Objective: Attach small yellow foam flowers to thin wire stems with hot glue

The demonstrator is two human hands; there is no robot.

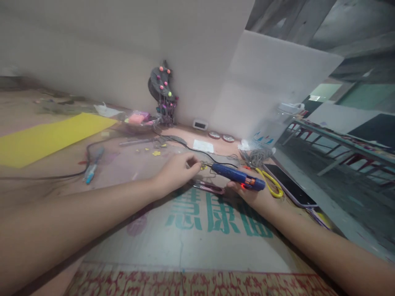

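Note:
My right hand (249, 192) is wrapped round a blue hot glue gun (234, 174), its nozzle pointing left and a small red light glowing near the grip. At the nozzle tip, my left hand (182, 168) pinches a small yellow piece (203, 166); its exact shape is too small to make out. Just below the two hands lies a pair of pinkish thread snips (208, 187) on the table. Beyond my left hand lies a loose yellow felt-like flower (156, 153). Yellow-handled scissors (271, 183) lie right of the glue gun, partly hidden by my right hand.
A black cord (188, 144) crosses the table. At the left are a yellow sheet (55, 137) and a blue-tipped pen (92, 168). A grey moon-shaped decoration (159, 84) leans at the back wall. A phone (290, 185) lies by the right edge, near a plastic jug (271, 127).

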